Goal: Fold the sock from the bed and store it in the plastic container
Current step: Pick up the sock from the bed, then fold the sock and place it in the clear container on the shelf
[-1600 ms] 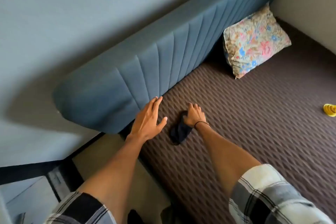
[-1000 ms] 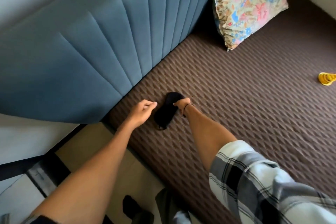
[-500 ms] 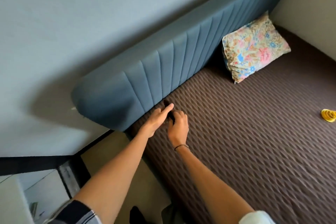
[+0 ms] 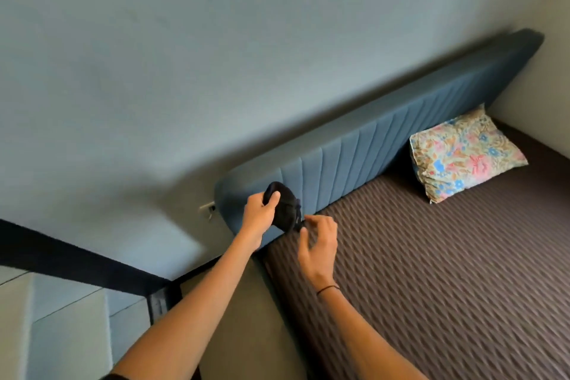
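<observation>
Since half a second ago the sock (image 4: 284, 206) has left the bed (image 4: 438, 271): then both hands pressed it to the mattress by the headboard, now it hangs in the air in front of the blue headboard (image 4: 364, 148), bunched into a dark bundle. The left hand (image 4: 258, 215) holds it, its grip closed around the upper part with the thumb over the top. The right hand (image 4: 319, 242) sits just beside the sock's lower end, fingers loosely curled and half spread; whether they touch a loose thread there I cannot tell. Folding looks about done, so storing likely remains. One sock, one floral pillow (image 4: 462, 154), two hands; no plastic container shows.
</observation>
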